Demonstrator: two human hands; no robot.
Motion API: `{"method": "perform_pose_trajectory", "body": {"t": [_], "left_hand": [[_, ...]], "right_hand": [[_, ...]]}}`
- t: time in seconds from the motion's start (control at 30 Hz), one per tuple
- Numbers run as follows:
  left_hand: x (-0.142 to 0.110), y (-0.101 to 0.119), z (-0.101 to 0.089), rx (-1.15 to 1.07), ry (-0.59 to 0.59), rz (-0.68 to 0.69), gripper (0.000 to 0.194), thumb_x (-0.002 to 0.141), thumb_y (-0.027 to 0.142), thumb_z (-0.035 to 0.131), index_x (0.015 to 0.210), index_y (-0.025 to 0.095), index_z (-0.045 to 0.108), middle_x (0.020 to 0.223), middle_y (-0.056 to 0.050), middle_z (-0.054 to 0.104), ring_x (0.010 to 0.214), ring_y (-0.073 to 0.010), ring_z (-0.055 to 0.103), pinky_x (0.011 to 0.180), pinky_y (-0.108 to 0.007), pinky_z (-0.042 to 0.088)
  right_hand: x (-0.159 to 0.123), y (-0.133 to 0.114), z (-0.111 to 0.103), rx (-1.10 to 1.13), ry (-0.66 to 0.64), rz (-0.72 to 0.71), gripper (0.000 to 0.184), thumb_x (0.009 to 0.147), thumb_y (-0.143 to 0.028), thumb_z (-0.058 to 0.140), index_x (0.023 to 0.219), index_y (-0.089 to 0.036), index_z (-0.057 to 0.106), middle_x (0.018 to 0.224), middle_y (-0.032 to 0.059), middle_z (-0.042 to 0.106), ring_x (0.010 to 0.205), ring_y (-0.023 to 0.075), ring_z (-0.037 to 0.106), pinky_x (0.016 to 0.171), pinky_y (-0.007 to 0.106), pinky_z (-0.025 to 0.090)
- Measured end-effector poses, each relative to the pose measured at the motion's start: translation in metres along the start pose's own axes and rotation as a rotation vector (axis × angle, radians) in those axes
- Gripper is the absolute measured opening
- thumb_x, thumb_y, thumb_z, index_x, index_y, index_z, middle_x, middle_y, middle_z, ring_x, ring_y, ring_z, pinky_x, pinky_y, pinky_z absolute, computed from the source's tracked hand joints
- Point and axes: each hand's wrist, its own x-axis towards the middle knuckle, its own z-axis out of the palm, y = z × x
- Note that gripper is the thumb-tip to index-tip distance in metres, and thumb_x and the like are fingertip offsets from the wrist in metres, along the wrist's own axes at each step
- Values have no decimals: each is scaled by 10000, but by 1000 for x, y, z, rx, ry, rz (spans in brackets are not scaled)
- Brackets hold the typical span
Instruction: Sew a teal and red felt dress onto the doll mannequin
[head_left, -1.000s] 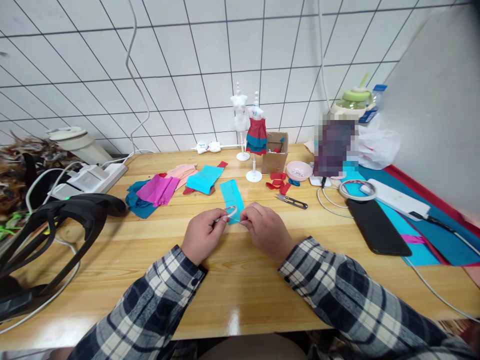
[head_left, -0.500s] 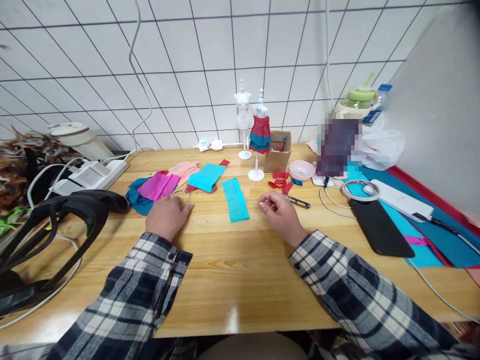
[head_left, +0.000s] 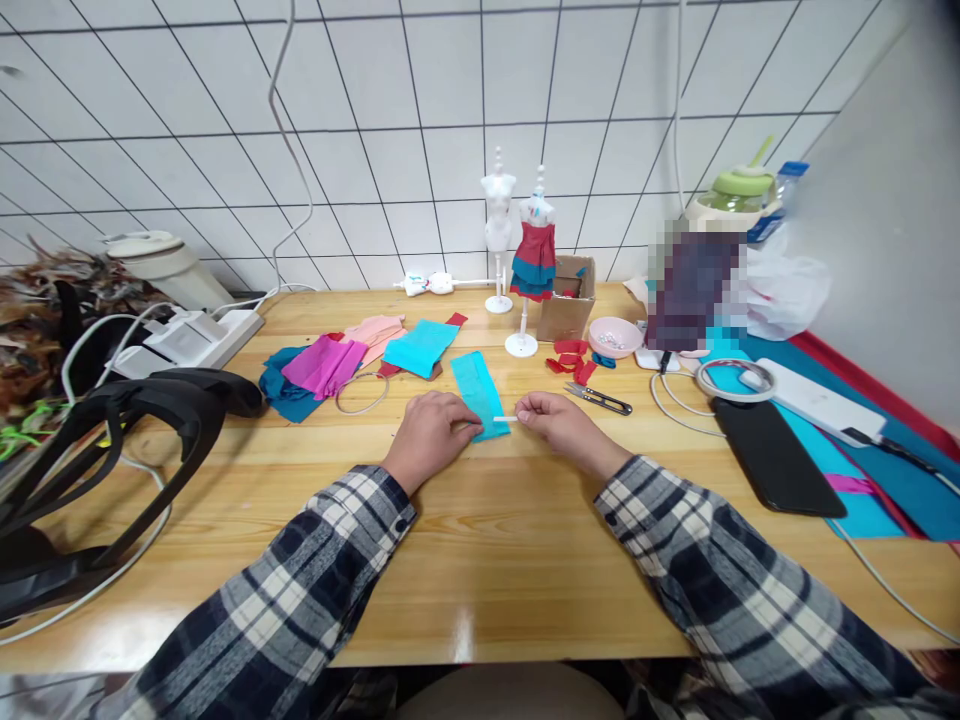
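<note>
My left hand (head_left: 430,434) rests on the wooden table (head_left: 480,560) with its fingers curled, the fingertips touching the near left edge of a turquoise fabric strip (head_left: 477,378). My right hand (head_left: 555,424) pinches a small white strip (head_left: 505,418) that reaches over the near end of that fabric. A thin loop (head_left: 362,392) lies on the table to the left, apart from both hands. Whether the left fingers grip the fabric or only press on it is not visible.
Coloured fabric pieces (head_left: 330,364) lie left of the strip. Two small mannequins (head_left: 525,240), a cardboard box (head_left: 568,297), a pink bowl (head_left: 615,336) and thread snips (head_left: 600,399) stand behind. A black phone (head_left: 774,468), cables and a white power strip (head_left: 814,400) lie right; a black headset (head_left: 97,450) lies left.
The hands parted; the left one set the thin loop down by the fabric pile and came back to the turquoise strip. The right hand now pinches a white strip at the fabric's end.
</note>
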Motion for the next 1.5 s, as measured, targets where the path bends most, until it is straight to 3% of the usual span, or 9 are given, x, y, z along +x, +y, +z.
{"method": "perform_pose_trajectory", "body": {"t": [0.17, 0.37, 0.63, 0.83, 1.0, 1.27, 1.5], "left_hand": [[-5, 7, -4, 3, 17, -35, 132, 797, 418, 692, 780, 307, 762, 952, 0, 733, 953, -237, 609, 1006, -508, 262], [-8, 17, -7, -3, -46, -44, 145, 778, 434, 700, 814, 300, 741, 983, -1, 720, 1002, -241, 587, 1035, -554, 172], [-12, 22, -10, -37, -89, -90, 129, 776, 381, 680, 857, 289, 720, 1043, 2, 701, 1047, -250, 578, 1025, -539, 176], [-13, 23, -10, -40, -105, -112, 148, 792, 367, 638, 885, 285, 719, 1067, -8, 694, 1056, -250, 575, 1025, -532, 193], [-14, 20, -8, -35, -107, -83, 188, 786, 369, 626, 933, 299, 721, 1077, -17, 677, 1061, -247, 563, 1014, -500, 230], [-15, 20, -12, -51, -148, -49, 294, 729, 231, 601, 995, 309, 700, 1120, -3, 643, 1098, -243, 537, 1028, -484, 221], [-13, 23, -7, -32, -119, -97, 201, 835, 427, 597, 944, 301, 709, 1082, -19, 660, 1062, -251, 539, 1020, -507, 208]], "right_hand": [[-1, -11, 2, -21, -54, 153, 161, 706, -344, 577, 695, -185, 554, 491, -88, 358, 422, 70, 259, 447, 223, 218], [1, -13, 4, -90, -56, 228, 147, 704, -324, 556, 710, -178, 553, 502, -88, 378, 434, 64, 289, 463, 221, 227], [-2, -15, 8, -236, -118, 249, 216, 725, -384, 599, 697, -171, 580, 543, -76, 418, 486, 73, 346, 485, 217, 266], [7, -20, 16, -539, -120, 210, 210, 787, -322, 578, 652, -163, 601, 570, -33, 505, 555, 99, 437, 517, 227, 286], [10, -18, 20, -606, -96, 217, 196, 796, -314, 581, 697, -168, 666, 630, 7, 598, 589, 122, 485, 537, 240, 293], [10, -15, 20, -673, -87, 233, 196, 804, -335, 582, 754, -185, 697, 702, 22, 663, 619, 130, 518, 538, 238, 298], [9, -19, 19, -704, -79, 228, 202, 812, -319, 577, 762, -171, 706, 713, 30, 672, 612, 122, 513, 531, 231, 297]]}}
